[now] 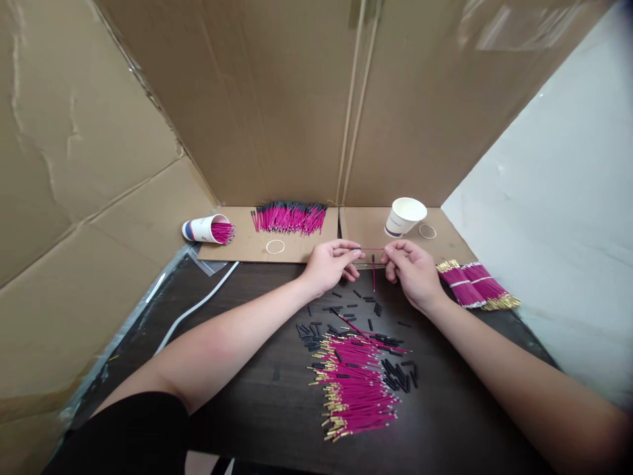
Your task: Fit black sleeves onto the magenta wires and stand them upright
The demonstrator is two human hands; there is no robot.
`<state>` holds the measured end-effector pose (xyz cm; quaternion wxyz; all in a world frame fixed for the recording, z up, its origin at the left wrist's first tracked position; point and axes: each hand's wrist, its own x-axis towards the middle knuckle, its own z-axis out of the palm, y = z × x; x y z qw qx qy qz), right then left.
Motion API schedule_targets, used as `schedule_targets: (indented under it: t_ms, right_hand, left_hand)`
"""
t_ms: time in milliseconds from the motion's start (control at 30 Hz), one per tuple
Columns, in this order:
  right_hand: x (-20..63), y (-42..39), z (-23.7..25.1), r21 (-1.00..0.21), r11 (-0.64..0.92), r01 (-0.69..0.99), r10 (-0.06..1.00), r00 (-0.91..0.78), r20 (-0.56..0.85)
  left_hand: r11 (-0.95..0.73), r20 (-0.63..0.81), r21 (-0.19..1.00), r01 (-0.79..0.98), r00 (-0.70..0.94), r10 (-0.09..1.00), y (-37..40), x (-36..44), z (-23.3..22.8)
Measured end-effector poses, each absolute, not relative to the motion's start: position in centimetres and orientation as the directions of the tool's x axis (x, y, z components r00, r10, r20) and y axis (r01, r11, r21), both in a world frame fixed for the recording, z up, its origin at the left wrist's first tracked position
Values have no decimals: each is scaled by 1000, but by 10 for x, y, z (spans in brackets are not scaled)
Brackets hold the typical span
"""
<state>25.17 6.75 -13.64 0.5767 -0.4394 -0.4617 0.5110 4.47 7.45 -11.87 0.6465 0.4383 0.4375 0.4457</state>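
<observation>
Viewed from beside the table (277, 409), the step in hand appears to be fitting a dark sleeve (357, 249) on a thin magenta wire (372, 249); in my judgement it calls for a straight wire, light pressure along its length, and grips close to the join to prevent bowing. The left hand (329, 267) pinches the dark end between thumb and fingers, and the right hand (413, 270) pinches the wire farther along. The exposed wire bridges the gap between both sets of fingertips, roughly level.
</observation>
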Motion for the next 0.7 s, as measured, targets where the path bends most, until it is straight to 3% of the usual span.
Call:
schedule_targets:
  t_ms: [500,700]
  right_hand:
    - [253,67,-140,-986,81,-145,996,43,75]
    - [254,64,-141,-994,105,-39,994,-27,106]
  left_hand:
    - [209,-163,956,-207,218,962,75,44,-123]
    - [206,-156,952,-228,220,963,76,43,-124]
